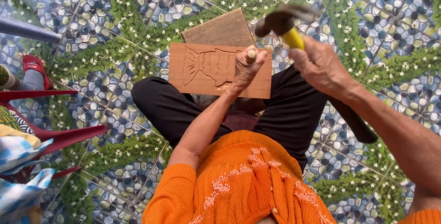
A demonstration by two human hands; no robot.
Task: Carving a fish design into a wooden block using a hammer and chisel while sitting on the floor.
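A flat rectangular brown wooden board (pixel 202 70), carved with the outline of a fish, is seen resting across the knees of a seated person in black trousers (pixel 170 109) and an orange knitted cardigan (pixel 243 182). A second, greyer wooden board (pixel 220 30) lies on the floor just behind it, partly covered by the carved one.

The left hand (pixel 245 70) is clenched around a chisel with a pale wooden handle (pixel 251 56), held upright; only the handle's butt end shows above the fist, and the blade is hidden by the fingers. The fist rests on the right part of the carved board, just beside the fish's body.

The right hand (pixel 319 65) is closed around the yellow handle of a hammer with a dark metal head (pixel 285 22). The hammer head is raised above and slightly to the right of the chisel's butt, apart from it. The head is blurred.

The floor is covered with tiles printed with blue pebbles, green leaves and small white flowers (pixel 376 17). At the left edge, a red plastic chair (pixel 59 136) is seen, with blue and white cloth (pixel 18 192) beside it.
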